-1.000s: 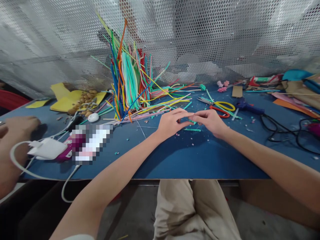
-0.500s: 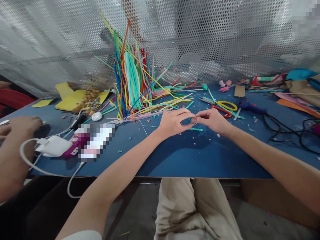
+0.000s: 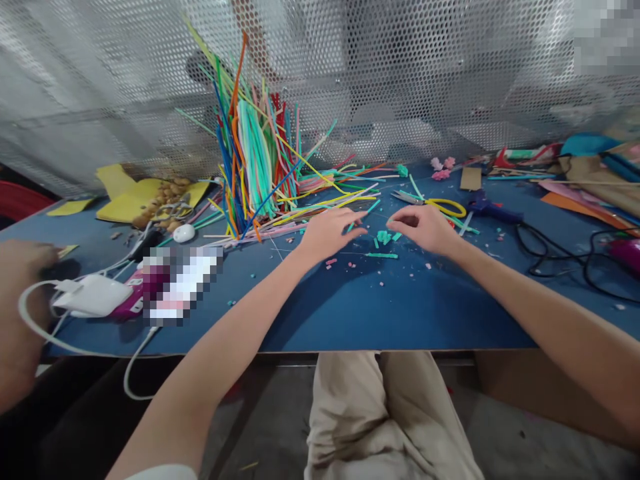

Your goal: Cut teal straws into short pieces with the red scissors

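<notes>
Over the blue table, my left hand (image 3: 327, 233) is open, thumb and fingers apart. To its right, my right hand (image 3: 425, 229) is closed, thumb and forefinger pinched together; whatever lies in the pinch is too small to make out. Between the hands, short green pipe cleaner pieces (image 3: 384, 237) rest on the table. A longer green pipe cleaner strip (image 3: 382, 255) lies just nearer to me. Behind my right hand are scissors with yellow handles (image 3: 453, 207), partly hidden by that hand.
A bundle of coloured pipe cleaners (image 3: 257, 160) stands at the back. A dark blue glue gun (image 3: 500, 209) with a black cable lies right. At left are a phone (image 3: 187, 287), a white charger (image 3: 95, 295) and another person's arm (image 3: 23, 300). A perforated metal screen (image 3: 400, 80) rises behind.
My hands have come apart from where their fingertips met. The left hand moved left and its fingers opened. The green pieces between them now show. The view has shifted slightly.
</notes>
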Motion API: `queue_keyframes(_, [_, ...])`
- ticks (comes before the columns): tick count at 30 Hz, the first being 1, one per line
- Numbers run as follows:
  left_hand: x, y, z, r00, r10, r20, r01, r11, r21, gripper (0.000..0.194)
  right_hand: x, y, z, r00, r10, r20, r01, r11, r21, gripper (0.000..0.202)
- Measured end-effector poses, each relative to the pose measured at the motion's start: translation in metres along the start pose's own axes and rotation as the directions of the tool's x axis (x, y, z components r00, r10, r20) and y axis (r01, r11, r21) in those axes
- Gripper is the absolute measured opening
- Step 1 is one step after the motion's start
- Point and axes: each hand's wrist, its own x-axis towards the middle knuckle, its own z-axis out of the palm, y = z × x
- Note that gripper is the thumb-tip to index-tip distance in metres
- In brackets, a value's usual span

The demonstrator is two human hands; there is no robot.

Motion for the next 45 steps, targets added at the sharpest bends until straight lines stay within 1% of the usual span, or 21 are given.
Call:
queue_keyframes(1, [0.0, -0.009, -0.001, 0.999, -0.044, -0.012, 0.044, 0.999, 0.022, 0.039, 0.001, 0.004, -0.005, 0.999, -0.04, -0.014, 0.038, 0.993, -0.109, 0.029])
queue_keyframes(3, [0.0, -0.025, -0.002, 0.989, -0.145, -0.001, 0.145, 0.988, 0.042, 0.034, 0.003, 0.01, -0.013, 0.995, -0.104, -0.003, 0.1, 0.957, -0.273, 0.025])
queue_keyframes(5, [-0.001, -0.035, -0.001, 0.972, -0.236, 0.01, 0.235, 0.971, 0.049, 0.034, 0.004, 0.012, -0.018, 0.99, -0.136, 0.032, 0.139, 0.926, -0.35, 0.024])
queue_keyframes(7, [0.0, -0.039, 0.002, 0.959, -0.281, 0.022, 0.28, 0.959, 0.048, 0.036, 0.003, 0.012, -0.02, 0.988, -0.143, 0.065, 0.157, 0.906, -0.392, 0.024])
queue_keyframes(12, [0.002, -0.03, 0.011, 0.962, -0.257, 0.094, 0.253, 0.966, 0.058, 0.036, 0.003, 0.008, -0.018, 0.989, -0.107, 0.102, 0.142, 0.889, -0.435, 0.019])
queue_keyframes(17, [0.003, -0.027, 0.016, 0.968, -0.233, 0.098, 0.224, 0.97, 0.094, 0.029, 0.004, 0.01, -0.017, 0.99, -0.061, 0.13, 0.112, 0.897, -0.428, 0.02])
queue_keyframes(22, [0.004, -0.03, 0.019, 0.964, -0.232, 0.126, 0.219, 0.97, 0.107, 0.024, 0.005, 0.015, -0.018, 0.987, -0.098, 0.124, 0.142, 0.897, -0.419, 0.023])
queue_keyframes(25, [0.004, -0.029, 0.019, 0.956, -0.25, 0.151, 0.238, 0.967, 0.096, 0.021, 0.005, 0.014, -0.021, 0.982, -0.077, 0.173, 0.136, 0.922, -0.363, 0.026])
queue_keyframes(27, [0.003, -0.028, 0.019, 0.947, -0.276, 0.164, 0.264, 0.96, 0.092, 0.018, 0.004, 0.012, -0.022, 0.981, -0.069, 0.183, 0.126, 0.939, -0.32, 0.028])
queue_keyframes(29, [0.003, -0.027, 0.02, 0.943, -0.298, 0.152, 0.287, 0.954, 0.089, 0.015, 0.003, 0.009, -0.023, 0.988, -0.072, 0.14, 0.11, 0.952, -0.287, 0.029])
queue_keyframes(31, [0.004, -0.025, 0.02, 0.946, -0.309, 0.102, 0.305, 0.951, 0.051, 0.014, 0.002, 0.006, -0.022, 0.996, -0.059, 0.061, 0.072, 0.971, -0.228, 0.027])
queue_keyframes(32, [0.004, -0.024, 0.019, 0.947, -0.315, 0.064, 0.315, 0.949, 0.001, 0.015, 0.002, 0.006, -0.021, 0.999, -0.041, 0.016, 0.043, 0.984, -0.175, 0.024])
queue_keyframes(34, [0.006, -0.02, 0.018, 0.938, -0.347, -0.019, 0.34, 0.927, -0.159, 0.018, 0.002, 0.004, -0.018, 0.998, 0.013, -0.057, -0.015, 0.999, -0.031, 0.02])
queue_keyframes(36, [0.008, -0.011, 0.016, 0.912, -0.402, -0.084, 0.35, 0.868, -0.351, 0.025, 0.002, 0.0, -0.012, 0.993, 0.054, -0.103, -0.044, 0.994, 0.102, 0.022])
queue_keyframes(38, [0.009, 0.001, 0.015, 0.889, -0.443, -0.111, 0.33, 0.792, -0.514, 0.031, 0.001, -0.005, -0.004, 0.987, 0.065, -0.145, -0.039, 0.984, 0.176, 0.025])
queue_keyframes(40, [0.009, 0.015, 0.015, 0.891, -0.446, -0.083, 0.303, 0.721, -0.624, 0.035, 0.0, -0.013, 0.005, 0.979, 0.085, -0.185, -0.038, 0.969, 0.244, 0.027])
queue_keyframes(42, [0.008, 0.03, 0.017, 0.913, -0.407, -0.012, 0.288, 0.667, -0.687, 0.038, -0.002, -0.02, 0.013, 0.969, 0.136, -0.206, -0.055, 0.933, 0.356, 0.028])
queue_keyframes(45, [0.005, 0.045, 0.021, 0.928, -0.372, 0.027, 0.256, 0.581, -0.772, 0.037, -0.004, -0.026, 0.023, 0.957, 0.211, -0.199, -0.088, 0.865, 0.494, 0.028])
